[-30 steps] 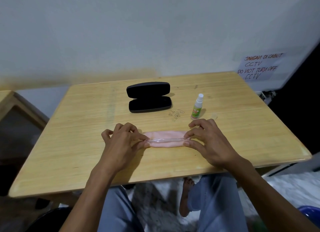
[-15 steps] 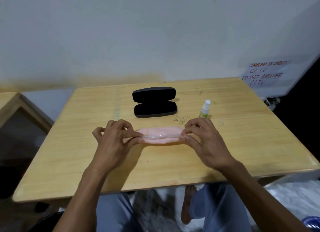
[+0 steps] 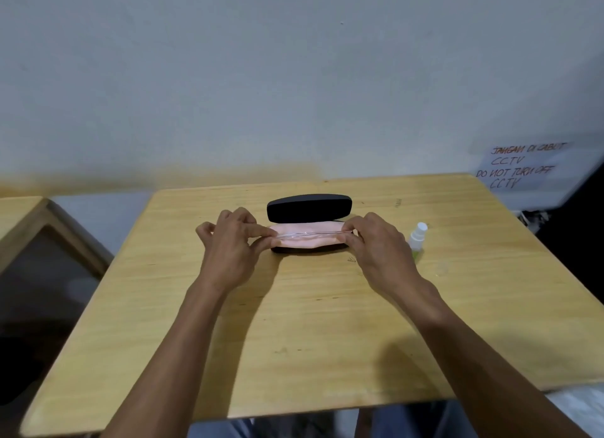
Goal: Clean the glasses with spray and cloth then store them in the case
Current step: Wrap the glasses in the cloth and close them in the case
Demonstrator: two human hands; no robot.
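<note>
At the far left, part of a second wooden table [image 3: 23, 209] is seen beside the wooden table [image 3: 294, 323] on which the work is done. The left hand [image 3: 228, 251] is pinched shut, thumb and forefinger closed on the left end of the clear-framed glasses [image 3: 309, 234], which are held together with a pink cloth [image 3: 304, 240] lying under and around them. The bundle is held just over the lower half of the open black glasses case [image 3: 309, 208], whose raised lid stands behind it; whether the cloth already touches the tray cannot be told. The right hand [image 3: 376, 245] is likewise pinched closed on the right end of the glasses and cloth. Just beside that hand, a small spray bottle [image 3: 418, 236] with a white cap and green label stands upright; its label is too blurred to be read. Spraying and wiping are judged to be finished, since the bottle is set aside and the glasses are folded; what is left is lowering them into the case and closing the lid. On the wall at the right, a handwritten paper notice [image 3: 519, 166] is read as "JANGAN DI CABUT CCTV / DO NOT TURN OFF CCTV".
</note>
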